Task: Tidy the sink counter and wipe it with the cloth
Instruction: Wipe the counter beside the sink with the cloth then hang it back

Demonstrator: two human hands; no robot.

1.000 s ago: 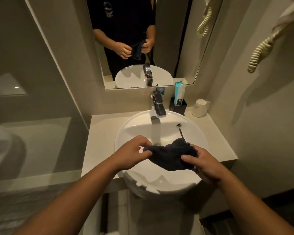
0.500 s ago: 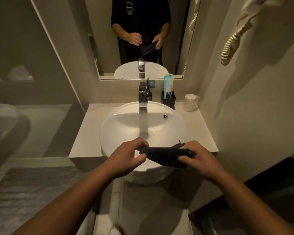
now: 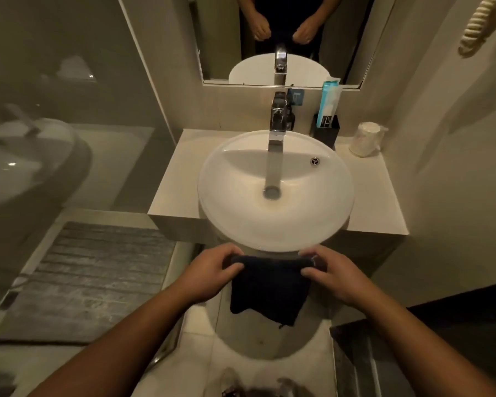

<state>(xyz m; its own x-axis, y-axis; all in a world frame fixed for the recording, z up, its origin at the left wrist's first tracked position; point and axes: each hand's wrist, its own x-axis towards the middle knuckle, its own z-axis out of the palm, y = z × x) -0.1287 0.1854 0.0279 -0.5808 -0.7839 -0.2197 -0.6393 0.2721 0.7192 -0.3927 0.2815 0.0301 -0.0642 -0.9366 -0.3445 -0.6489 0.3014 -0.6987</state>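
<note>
A dark navy cloth [image 3: 268, 290] hangs spread open in front of the round white sink [image 3: 232, 202], below its front rim. My left hand [image 3: 211, 272] pinches its top left corner and my right hand [image 3: 331, 275] pinches the top right corner. The pale counter [image 3: 172, 187] surrounds the sink. At the back right of the counter stand a black holder [image 3: 327, 133] with a blue and white tube [image 3: 328, 101] and a wrapped pale cup [image 3: 365, 138].
A chrome tap [image 3: 278, 118] rises behind the bowl, under a mirror [image 3: 287, 38]. A glass partition [image 3: 69, 110] stands on the left, a grey floor mat [image 3: 92, 279] lies below it, and a coiled cord [image 3: 474, 27] hangs on the right wall.
The cloth was bunched over the bowl between both hands. It has been pulled back toward me and now hangs unfolded below the sink's front edge. The view has tilted down.
</note>
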